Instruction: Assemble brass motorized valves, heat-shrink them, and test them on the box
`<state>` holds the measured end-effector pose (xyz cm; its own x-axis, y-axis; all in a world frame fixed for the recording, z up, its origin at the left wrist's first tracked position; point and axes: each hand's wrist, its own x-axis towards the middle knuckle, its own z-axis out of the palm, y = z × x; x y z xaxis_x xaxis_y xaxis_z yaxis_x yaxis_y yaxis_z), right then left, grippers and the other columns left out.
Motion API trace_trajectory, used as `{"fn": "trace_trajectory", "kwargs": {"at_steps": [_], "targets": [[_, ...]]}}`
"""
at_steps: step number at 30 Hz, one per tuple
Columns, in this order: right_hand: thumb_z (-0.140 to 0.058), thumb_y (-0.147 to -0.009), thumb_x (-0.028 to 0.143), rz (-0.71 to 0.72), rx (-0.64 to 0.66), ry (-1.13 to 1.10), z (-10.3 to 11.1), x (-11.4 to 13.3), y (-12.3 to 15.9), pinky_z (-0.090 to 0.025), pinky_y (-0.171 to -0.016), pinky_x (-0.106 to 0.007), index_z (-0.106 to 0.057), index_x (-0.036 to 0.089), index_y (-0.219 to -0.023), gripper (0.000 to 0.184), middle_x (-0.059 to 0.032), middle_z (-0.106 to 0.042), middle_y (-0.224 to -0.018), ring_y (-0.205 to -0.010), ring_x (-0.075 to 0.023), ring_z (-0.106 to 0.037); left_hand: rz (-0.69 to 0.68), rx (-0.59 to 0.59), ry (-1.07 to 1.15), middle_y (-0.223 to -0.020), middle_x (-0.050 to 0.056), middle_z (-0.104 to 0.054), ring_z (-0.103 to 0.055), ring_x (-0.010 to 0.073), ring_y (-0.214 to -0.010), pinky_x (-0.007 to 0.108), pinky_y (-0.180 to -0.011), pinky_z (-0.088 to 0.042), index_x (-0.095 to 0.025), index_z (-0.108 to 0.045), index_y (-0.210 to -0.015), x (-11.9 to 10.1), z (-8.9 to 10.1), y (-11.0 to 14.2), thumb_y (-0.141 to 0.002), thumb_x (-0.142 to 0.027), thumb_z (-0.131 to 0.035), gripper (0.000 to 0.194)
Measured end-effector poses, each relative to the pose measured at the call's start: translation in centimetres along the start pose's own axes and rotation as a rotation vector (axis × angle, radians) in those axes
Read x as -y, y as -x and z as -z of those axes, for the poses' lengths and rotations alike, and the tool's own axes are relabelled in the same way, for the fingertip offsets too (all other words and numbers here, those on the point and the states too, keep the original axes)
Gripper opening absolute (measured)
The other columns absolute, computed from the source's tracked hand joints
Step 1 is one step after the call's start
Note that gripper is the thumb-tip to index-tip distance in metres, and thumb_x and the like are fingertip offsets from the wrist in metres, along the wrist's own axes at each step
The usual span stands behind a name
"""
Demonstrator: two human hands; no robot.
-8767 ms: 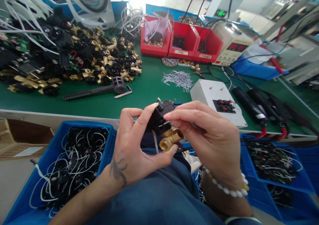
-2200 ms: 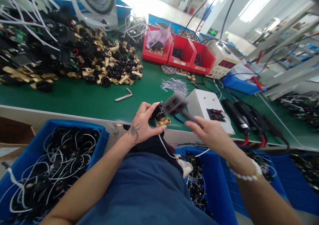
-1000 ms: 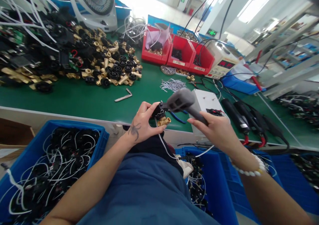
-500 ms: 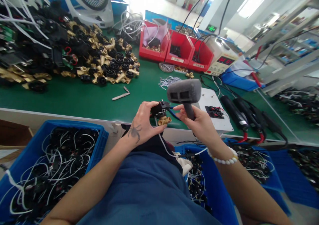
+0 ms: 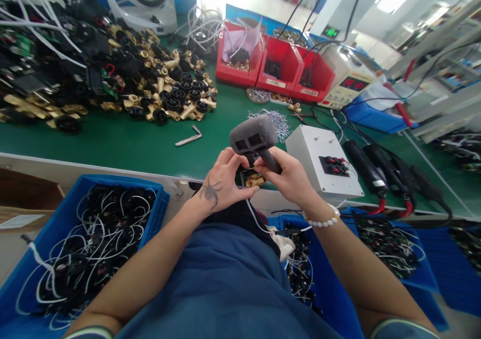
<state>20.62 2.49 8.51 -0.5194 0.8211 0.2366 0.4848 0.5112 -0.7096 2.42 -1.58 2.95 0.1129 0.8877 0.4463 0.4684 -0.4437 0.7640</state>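
Note:
My left hand (image 5: 221,183) is closed round a small valve with a black top and a brass fitting (image 5: 254,181), held just above the table's front edge. A white wire hangs down from it. My right hand (image 5: 288,176) grips the handle of a grey mallet (image 5: 254,136), whose head stands upright right over the valve. The two hands touch each other. The black top of the valve is mostly hidden behind the mallet and my fingers.
A heap of brass and black parts (image 5: 165,96) lies at the back left of the green table (image 5: 128,146). Also there: a hex key (image 5: 189,139), metal clips (image 5: 276,118), three red bins (image 5: 276,68), a white switch box (image 5: 319,161), black probes (image 5: 370,174). Blue crates of wired parts (image 5: 80,251) flank my lap.
The mallet came off the table into my right hand, swung beside the valve, and its head now stands directly above it. My hands have closed together.

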Motion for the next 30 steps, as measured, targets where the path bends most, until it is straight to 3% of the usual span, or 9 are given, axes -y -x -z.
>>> {"fn": "trace_trajectory", "kwargs": {"at_steps": [5, 10, 12, 16, 18, 23, 25, 28, 30], "targets": [[-0.069, -0.086, 0.038, -0.098, 0.0, 0.046, 1.6, 0.6, 0.6, -0.043, -0.068, -0.028, -0.068, 0.019, -0.094, 0.021, -0.0028, -0.066, -0.084, -0.074, -0.0161, -0.057, 0.005, -0.009, 0.033, -0.108, 0.007, -0.057, -0.061, 0.0276, -0.108, 0.047, -0.091, -0.06, -0.022, -0.055, -0.094, -0.1, -0.1, -0.1, -0.068, -0.023, -0.083, 0.038], [-0.056, -0.098, 0.062, -0.119, -0.267, -0.06, 4.2, 1.7, 2.8, -0.031, -0.05, -0.027, -0.059, 0.022, -0.089, 0.041, 0.0028, -0.05, -0.062, -0.051, -0.0115, -0.042, 0.01, -0.016, 0.072, -0.111, 0.009, -0.057, -0.059, 0.0257, -0.108, 0.043, -0.089, -0.06, -0.021, -0.056, -0.093, -0.3, 0.0, 0.0, -0.071, -0.023, -0.082, 0.034], [-0.049, -0.099, 0.067, -0.131, -0.317, -0.106, 4.7, 1.7, 3.8, -0.028, -0.046, -0.027, -0.054, 0.024, -0.091, 0.045, 0.005, -0.044, -0.057, -0.045, -0.0112, -0.037, 0.002, -0.013, 0.07, -0.111, 0.009, -0.057, -0.058, 0.0257, -0.108, 0.042, -0.087, -0.06, -0.021, -0.056, -0.092, -0.4, 0.0, -0.1, -0.071, -0.023, -0.082, 0.033], [-0.044, -0.095, 0.076, -0.227, -0.05, 0.25, 5.2, 1.3, 4.9, -0.023, -0.046, -0.028, -0.047, 0.023, -0.072, 0.058, 0.0045, -0.038, -0.049, -0.043, -0.0109, -0.033, -0.002, -0.024, 0.046, -0.109, 0.009, -0.056, -0.058, 0.0257, -0.105, 0.043, -0.087, -0.059, -0.019, -0.056, -0.091, -0.5, 0.1, -0.1, -0.07, -0.022, -0.082, 0.033], [-0.044, -0.094, 0.077, -0.247, -0.01, 0.389, 5.5, 1.4, 5.2, -0.023, -0.047, -0.028, -0.046, 0.022, -0.065, 0.062, 0.0025, -0.041, -0.049, -0.044, -0.0109, -0.035, 0.0, -0.024, 0.043, -0.108, 0.009, -0.056, -0.058, 0.0256, -0.104, 0.044, -0.087, -0.059, -0.02, -0.056, -0.09, -0.4, 0.0, -0.1, -0.07, -0.022, -0.082, 0.034], [-0.036, -0.098, 0.078, -0.171, -0.455, 0.073, 5.4, 2.0, 5.4, -0.026, -0.044, -0.029, -0.054, 0.023, -0.073, 0.063, 0.0024, -0.041, -0.049, -0.043, -0.0121, -0.036, 0.01, -0.003, 0.055, -0.11, 0.008, -0.055, -0.058, 0.0255, -0.106, 0.043, -0.086, -0.06, -0.021, -0.056, -0.09, -0.3, 0.0, -0.2, -0.07, -0.024, -0.084, 0.035], [-0.037, -0.096, 0.08, -0.183, -0.37, 0.122, 5.0, 2.2, 5.1, -0.025, -0.044, -0.029, -0.05, 0.024, -0.069, 0.064, 0.0021, -0.04, -0.049, -0.042, -0.012, -0.035, 0.008, -0.006, 0.051, -0.109, 0.008, -0.055, -0.058, 0.0254, -0.106, 0.043, -0.087, -0.059, -0.021, -0.056, -0.091, -0.3, 0.0, -0.2, -0.07, -0.024, -0.084, 0.035], [-0.041, -0.092, 0.083, -0.251, -0.044, 0.348, 4.9, 2.4, 4.5, -0.024, -0.047, -0.029, -0.045, 0.023, -0.061, 0.068, 0.001, -0.04, -0.047, -0.044, -0.0114, -0.034, -0.005, -0.022, 0.043, -0.107, 0.007, -0.055, -0.058, 0.0249, -0.104, 0.044, -0.088, -0.059, -0.021, -0.055, -0.09, -0.2, 0.0, -0.3, -0.07, -0.024, -0.083, 0.035], [-0.042, -0.091, 0.084, -0.256, -0.054, 0.327, 5.1, 2.5, 4.5, -0.023, -0.047, -0.028, -0.046, 0.022, -0.061, 0.069, 0.0013, -0.04, -0.048, -0.044, -0.0113, -0.034, -0.005, -0.018, 0.048, -0.106, 0.007, -0.055, -0.058, 0.0247, -0.104, 0.043, -0.088, -0.059, -0.022, -0.054, -0.089, -0.2, 0.0, -0.3, -0.069, -0.023, -0.084, 0.036]]}}
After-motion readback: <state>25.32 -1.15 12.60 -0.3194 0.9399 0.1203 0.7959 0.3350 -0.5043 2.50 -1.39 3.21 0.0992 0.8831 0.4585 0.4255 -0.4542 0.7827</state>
